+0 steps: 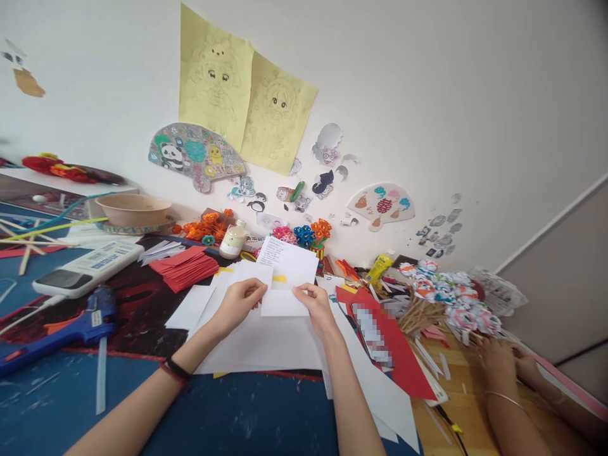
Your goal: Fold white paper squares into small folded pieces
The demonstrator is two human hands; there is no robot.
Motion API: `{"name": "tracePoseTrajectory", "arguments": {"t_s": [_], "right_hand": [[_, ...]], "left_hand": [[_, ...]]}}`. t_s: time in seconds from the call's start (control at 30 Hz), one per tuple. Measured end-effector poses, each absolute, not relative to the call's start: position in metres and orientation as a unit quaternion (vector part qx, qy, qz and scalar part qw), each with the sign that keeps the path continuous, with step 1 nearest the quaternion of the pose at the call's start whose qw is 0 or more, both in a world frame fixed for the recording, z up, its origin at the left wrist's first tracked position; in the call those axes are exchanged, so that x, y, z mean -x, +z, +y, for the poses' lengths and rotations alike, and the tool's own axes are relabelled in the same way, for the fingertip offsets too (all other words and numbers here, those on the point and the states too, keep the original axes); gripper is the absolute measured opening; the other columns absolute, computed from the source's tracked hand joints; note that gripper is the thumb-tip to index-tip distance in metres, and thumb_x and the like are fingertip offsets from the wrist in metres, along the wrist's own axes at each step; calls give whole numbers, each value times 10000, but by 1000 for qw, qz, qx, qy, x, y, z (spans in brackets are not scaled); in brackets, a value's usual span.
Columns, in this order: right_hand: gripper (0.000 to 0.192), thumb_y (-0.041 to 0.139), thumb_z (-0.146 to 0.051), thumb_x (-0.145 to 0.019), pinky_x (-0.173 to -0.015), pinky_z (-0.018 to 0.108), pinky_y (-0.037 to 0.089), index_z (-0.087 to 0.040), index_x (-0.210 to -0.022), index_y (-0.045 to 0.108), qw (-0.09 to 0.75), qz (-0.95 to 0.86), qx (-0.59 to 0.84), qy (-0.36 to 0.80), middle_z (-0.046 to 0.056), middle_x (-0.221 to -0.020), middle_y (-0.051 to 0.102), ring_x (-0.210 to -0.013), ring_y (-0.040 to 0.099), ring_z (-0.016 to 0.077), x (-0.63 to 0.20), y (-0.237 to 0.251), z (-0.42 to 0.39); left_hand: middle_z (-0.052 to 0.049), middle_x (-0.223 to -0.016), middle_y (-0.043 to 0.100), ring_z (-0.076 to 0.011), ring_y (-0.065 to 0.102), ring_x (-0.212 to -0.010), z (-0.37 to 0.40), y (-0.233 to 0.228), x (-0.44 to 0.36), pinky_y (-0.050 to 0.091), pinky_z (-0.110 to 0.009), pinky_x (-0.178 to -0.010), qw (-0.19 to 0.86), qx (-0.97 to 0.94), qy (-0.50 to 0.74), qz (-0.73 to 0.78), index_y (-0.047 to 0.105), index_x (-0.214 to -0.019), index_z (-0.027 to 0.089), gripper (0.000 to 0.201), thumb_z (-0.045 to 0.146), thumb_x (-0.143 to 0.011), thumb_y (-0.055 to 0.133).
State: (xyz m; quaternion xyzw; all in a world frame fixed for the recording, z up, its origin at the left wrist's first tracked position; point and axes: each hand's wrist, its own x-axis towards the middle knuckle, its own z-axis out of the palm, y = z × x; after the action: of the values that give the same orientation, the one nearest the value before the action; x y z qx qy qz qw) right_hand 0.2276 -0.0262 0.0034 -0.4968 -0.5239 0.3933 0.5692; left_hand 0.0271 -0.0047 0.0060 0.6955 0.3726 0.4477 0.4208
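Observation:
A small white paper card (285,304) is held up over the table, with its left edge at the fingertips of my left hand (242,300). Those fingers are pinched together. My right hand (317,307) grips the card's upper right corner between thumb and fingers. Under both hands lie large white paper sheets (256,345). Just beyond the card, a sheet with handwritten lines (297,256) leans up, and a bit of yellow paper shows at its lower edge. The exact contact of my left fingertips is partly hidden.
To the left are a blue glue gun (95,323), a white power strip (90,269) and stacked red paper strips (187,269). A glue bottle (233,240) stands behind. At right lie red paper (403,348) and paper flowers (446,291), near another person's hands (503,361).

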Motion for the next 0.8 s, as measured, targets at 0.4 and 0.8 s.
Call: {"name": "tracePoseTrajectory", "arguments": {"t_s": [0.4,0.8], "right_hand": [[247,716,-376,-675,-652,261,406,-134,-707,676,458,-606,462,458,28,-723,650,-671,562,158,-226,3,-30],[197,687,-344,-717,-660,265,415,-149,-746,700,448,-627,448,453,33,-731,668,-680,572,155,-222,1,-29]], "left_hand": [[13,-592,555,-111,486,-534,-2,14,-19,370,-204,-498,446,-708,404,369,594,-709,157,314,453,-782,519],[-10,-709,610,-130,507,-629,-2,6,-23,394,-220,-560,394,-757,399,335,620,-751,166,229,361,-795,509]]}}
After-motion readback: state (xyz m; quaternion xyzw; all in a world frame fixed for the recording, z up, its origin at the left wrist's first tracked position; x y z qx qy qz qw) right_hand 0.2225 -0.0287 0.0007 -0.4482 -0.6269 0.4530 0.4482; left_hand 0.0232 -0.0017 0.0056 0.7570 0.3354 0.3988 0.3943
